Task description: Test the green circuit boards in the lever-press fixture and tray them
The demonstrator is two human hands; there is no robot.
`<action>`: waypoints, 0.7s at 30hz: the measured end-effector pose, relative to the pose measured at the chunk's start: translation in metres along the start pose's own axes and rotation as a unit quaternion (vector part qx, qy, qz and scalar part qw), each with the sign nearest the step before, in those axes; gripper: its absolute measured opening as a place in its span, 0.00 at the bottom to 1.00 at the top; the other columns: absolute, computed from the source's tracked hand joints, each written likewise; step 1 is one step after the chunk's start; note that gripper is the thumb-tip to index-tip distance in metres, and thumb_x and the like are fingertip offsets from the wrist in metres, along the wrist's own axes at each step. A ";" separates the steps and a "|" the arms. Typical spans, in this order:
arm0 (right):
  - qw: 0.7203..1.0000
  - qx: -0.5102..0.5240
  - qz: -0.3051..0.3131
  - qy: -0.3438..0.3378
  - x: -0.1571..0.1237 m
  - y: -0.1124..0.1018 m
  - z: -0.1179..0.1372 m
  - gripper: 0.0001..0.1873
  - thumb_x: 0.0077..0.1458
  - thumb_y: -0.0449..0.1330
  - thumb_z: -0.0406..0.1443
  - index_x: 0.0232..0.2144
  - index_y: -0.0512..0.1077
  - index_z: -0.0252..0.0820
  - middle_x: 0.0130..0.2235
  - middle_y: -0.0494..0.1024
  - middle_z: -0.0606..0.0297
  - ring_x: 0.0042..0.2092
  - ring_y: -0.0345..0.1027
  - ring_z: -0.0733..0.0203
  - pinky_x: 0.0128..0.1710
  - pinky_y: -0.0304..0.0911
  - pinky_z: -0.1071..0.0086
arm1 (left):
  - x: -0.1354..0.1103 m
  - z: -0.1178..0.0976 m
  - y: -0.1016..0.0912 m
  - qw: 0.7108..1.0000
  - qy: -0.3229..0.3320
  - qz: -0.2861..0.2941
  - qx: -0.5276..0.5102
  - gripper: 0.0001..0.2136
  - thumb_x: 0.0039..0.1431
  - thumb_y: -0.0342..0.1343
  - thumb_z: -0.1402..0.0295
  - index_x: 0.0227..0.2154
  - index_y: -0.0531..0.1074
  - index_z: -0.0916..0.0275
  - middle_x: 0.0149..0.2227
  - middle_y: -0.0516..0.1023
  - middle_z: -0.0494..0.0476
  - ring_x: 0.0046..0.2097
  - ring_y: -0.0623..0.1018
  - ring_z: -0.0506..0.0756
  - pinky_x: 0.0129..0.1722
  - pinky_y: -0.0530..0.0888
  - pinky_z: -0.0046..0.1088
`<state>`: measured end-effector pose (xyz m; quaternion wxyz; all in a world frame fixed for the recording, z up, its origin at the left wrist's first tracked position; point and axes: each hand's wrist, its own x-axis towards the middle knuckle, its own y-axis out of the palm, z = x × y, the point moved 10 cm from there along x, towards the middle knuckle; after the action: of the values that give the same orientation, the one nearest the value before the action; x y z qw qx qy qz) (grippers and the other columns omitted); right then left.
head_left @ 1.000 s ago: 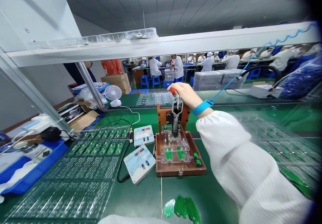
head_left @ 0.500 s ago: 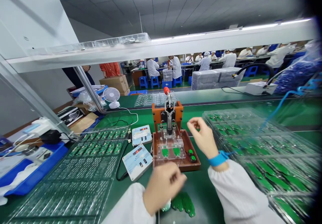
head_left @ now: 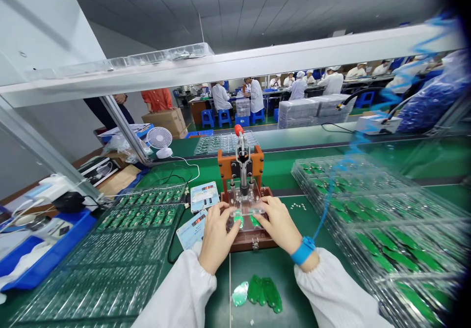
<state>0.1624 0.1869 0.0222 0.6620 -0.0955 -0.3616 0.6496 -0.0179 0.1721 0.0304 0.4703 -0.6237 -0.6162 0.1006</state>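
My left hand [head_left: 216, 232] is at the left side of a clear plastic fixture plate [head_left: 246, 212], its thumb and fingers closing at a green circuit board [head_left: 238, 220]. On the plate's right side, my right hand [head_left: 278, 222] has its thumb and fingers at a second green circuit board [head_left: 254, 221]. Fingers partly cover both boards. The plate belongs to a hand press [head_left: 243, 168] with an orange frame, a red-knobbed lever and a brown base. In front of it, several loose green boards [head_left: 263, 291] lie on the green bench, one of them shiny and pale.
Clear trays of green boards [head_left: 382, 239] are stacked at right. More trays [head_left: 147, 212] lie at left, beside two control boxes [head_left: 204, 196] with red digits. A blue coiled cord [head_left: 327, 195] runs to my right wrist strap. A small fan [head_left: 160, 139] stands behind.
Both hands have come in to the press, the left moving up from above the loose boards, the right moving left and down. Their fingers now touch the clear plate with the two boards.
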 end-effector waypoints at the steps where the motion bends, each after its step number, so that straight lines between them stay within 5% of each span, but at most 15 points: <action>1: 1.000 0.021 0.005 0.007 0.000 -0.001 0.000 0.08 0.59 0.62 0.36 0.41 0.79 0.46 0.49 0.79 0.57 0.55 0.68 0.44 0.58 0.62 0.47 | 0.000 0.000 -0.001 1.000 -0.005 -0.001 -0.017 0.11 0.66 0.56 0.68 0.50 0.75 0.58 0.52 0.74 0.60 0.56 0.72 0.63 0.58 0.69 0.45; 6: 0.985 0.155 0.039 0.067 -0.009 0.004 -0.009 0.11 0.60 0.61 0.42 0.42 0.76 0.43 0.38 0.82 0.62 0.40 0.77 0.56 0.44 0.73 0.61 | -0.011 0.011 -0.005 0.991 -0.070 -0.017 -0.115 0.12 0.67 0.55 0.65 0.51 0.73 0.58 0.45 0.78 0.58 0.49 0.76 0.61 0.53 0.70 0.43; 12: 0.951 0.276 0.083 0.109 -0.034 0.021 -0.006 0.15 0.56 0.65 0.46 0.38 0.77 0.41 0.39 0.84 0.60 0.40 0.79 0.58 0.43 0.74 0.65 | -0.033 0.010 0.007 0.978 -0.138 0.011 -0.153 0.08 0.60 0.60 0.64 0.38 0.68 0.59 0.37 0.78 0.56 0.45 0.79 0.62 0.48 0.73 0.43; 17: 0.945 0.285 0.078 0.143 -0.053 0.016 0.002 0.10 0.55 0.64 0.42 0.36 0.76 0.42 0.33 0.82 0.65 0.37 0.77 0.60 0.39 0.71 0.68 | -0.042 -0.018 0.010 0.989 -0.055 0.036 -0.130 0.04 0.63 0.59 0.66 0.35 0.70 0.59 0.36 0.77 0.54 0.42 0.80 0.59 0.43 0.77 0.39; 21: 0.957 0.229 0.047 0.174 -0.087 -0.010 0.005 0.04 0.54 0.64 0.35 0.33 0.77 0.43 0.30 0.81 0.69 0.34 0.75 0.62 0.37 0.67 0.71 | -0.051 -0.043 0.003 0.988 0.127 0.020 -0.083 0.09 0.64 0.61 0.65 0.45 0.71 0.56 0.38 0.81 0.53 0.42 0.81 0.58 0.47 0.78 0.37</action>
<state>0.1759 0.1032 0.0010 0.6877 -0.0696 -0.0780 0.7184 0.0033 0.1091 0.0282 0.4895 -0.6803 -0.5451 -0.0217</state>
